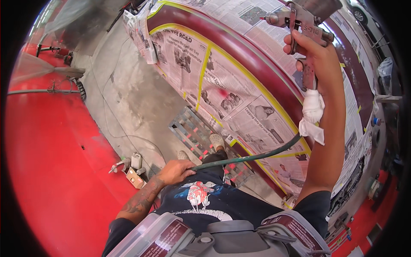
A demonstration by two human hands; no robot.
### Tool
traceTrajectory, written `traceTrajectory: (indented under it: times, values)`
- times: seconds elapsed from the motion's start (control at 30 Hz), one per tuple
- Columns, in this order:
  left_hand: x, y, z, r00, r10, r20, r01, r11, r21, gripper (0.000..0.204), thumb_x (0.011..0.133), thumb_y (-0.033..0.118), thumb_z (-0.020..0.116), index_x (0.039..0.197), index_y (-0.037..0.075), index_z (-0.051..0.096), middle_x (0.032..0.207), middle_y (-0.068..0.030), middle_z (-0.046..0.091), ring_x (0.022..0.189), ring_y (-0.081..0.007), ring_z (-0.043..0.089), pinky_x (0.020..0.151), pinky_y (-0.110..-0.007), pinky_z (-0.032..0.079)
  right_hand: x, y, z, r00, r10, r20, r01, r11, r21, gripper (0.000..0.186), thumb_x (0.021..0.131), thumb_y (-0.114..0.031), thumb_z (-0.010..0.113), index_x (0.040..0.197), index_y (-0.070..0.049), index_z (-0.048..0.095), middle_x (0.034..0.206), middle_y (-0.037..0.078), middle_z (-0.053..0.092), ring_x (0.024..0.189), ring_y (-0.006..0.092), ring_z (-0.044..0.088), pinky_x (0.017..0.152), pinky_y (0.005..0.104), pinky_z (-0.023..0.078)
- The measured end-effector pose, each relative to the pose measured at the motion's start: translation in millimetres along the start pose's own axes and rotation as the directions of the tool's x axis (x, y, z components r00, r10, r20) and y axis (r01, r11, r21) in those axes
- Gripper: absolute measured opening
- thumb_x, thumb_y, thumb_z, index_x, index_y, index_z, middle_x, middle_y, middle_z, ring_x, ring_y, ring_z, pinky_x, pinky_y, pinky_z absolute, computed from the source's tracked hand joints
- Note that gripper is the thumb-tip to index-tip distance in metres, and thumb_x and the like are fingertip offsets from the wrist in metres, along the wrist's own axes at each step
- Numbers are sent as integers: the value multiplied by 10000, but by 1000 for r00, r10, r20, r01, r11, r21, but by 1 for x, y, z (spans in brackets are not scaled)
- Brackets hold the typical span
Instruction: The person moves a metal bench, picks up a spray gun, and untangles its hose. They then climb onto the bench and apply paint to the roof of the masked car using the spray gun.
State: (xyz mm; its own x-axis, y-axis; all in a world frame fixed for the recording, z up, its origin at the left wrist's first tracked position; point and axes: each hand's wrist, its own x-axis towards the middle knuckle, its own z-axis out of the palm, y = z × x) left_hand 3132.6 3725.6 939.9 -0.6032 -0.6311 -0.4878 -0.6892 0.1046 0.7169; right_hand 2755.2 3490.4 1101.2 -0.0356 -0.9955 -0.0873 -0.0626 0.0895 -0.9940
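Observation:
At the upper right my right hand [312, 60] grips a metal spray gun [307, 30] with a cup on top, fingers round its handle. White wrapping [312, 109] is tied below the handle. A green hose [246, 159] runs from there down to my left hand [180, 170], which is closed on it at my waist. Beside and behind the gun is a maroon car body [282, 103], largely masked with newspaper [261, 120] and yellow tape [201, 73]. The lower part of my view holds a grey respirator [231, 240] with clear-cased filters.
A red car body [51, 145] fills the left. Between the cars lie concrete floor [128, 94], a slatted metal step [184, 128] under my feet, cables and small containers [136, 161]. Plastic sheeting [64, 17] is at the upper left; assorted items [376, 188] crowd the right edge.

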Motion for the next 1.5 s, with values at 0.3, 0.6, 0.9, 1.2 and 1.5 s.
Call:
traceTrajectory:
  times: [0.3, 0.6, 0.9, 1.2, 1.5]
  values:
    - [-4, 26, -30, 988, -60, -139, 53, 997, -55, 272, 838, 248, 649, 1034, 60, 632, 908, -124, 636, 827, -318, 616, 700, -388, 490, 98, -6, 8, 992, -18, 126, 21, 999, -24, 261, 867, -218, 622, 1050, -34, 589, 868, 75, 652, 742, 132, 643, 521, 227, 470]
    - [6, 52, -48, 989, -2, -149, -12, 995, -96, 260, 830, 224, 657, 1031, 60, 646, 896, -115, 641, 811, -307, 624, 694, -372, 498, 101, -12, -8, 991, 34, 131, -8, 981, -195, 252, 882, -269, 627, 992, -43, 621, 823, 23, 656, 715, 53, 618, 489, 163, 417]
    - [4, 42, -46, 974, -94, -205, 74, 992, -107, 264, 831, 231, 656, 1035, 64, 645, 885, -110, 636, 794, -302, 622, 674, -373, 495, 122, -21, 24, 996, -35, 85, 32, 999, 40, 214, 881, -211, 596, 990, -27, 608, 807, 52, 644, 680, 96, 616, 492, 197, 442]
    - [40, 57, -51, 992, 110, -68, -114, 991, -67, 254, 827, 242, 655, 1014, 70, 645, 821, -85, 610, 766, -284, 612, 637, -383, 481, 67, -18, -67, 930, 258, 261, -264, 965, -12, 265, 901, -278, 590, 984, -32, 643, 797, 25, 652, 565, 27, 537, 467, 141, 397]
    - [40, 55, -51, 986, 162, -35, -164, 984, -69, 246, 828, 238, 647, 1016, 79, 640, 796, -88, 584, 761, -282, 603, 643, -388, 470, 67, -16, -48, 964, 197, 177, -184, 979, -89, 254, 903, -287, 576, 928, -41, 635, 753, 7, 625, 580, 8, 515, 456, 138, 365]
